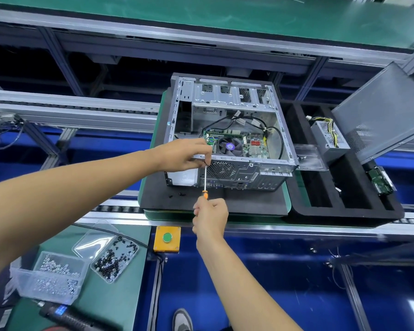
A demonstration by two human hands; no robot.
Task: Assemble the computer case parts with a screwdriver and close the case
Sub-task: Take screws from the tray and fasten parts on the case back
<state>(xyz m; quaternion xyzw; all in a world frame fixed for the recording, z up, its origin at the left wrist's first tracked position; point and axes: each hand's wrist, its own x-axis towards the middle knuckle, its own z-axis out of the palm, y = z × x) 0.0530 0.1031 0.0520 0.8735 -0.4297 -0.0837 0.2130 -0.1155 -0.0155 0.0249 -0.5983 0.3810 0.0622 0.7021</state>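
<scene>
The open computer case (227, 137) lies at centre. The right hand (210, 217) at 6 o'clock wraps the screwdriver (204, 181); the left hand's (184, 155) grip pinches its tip, steadying a screw at the case's rear edge.

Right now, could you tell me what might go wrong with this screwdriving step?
The screwdriver is long and thin, steered only by left hand fingertips at its tip, so it may slip off. Loose black screws on the mat could get lost. The open case leaves its motherboard exposed to a dropped screw.
</scene>
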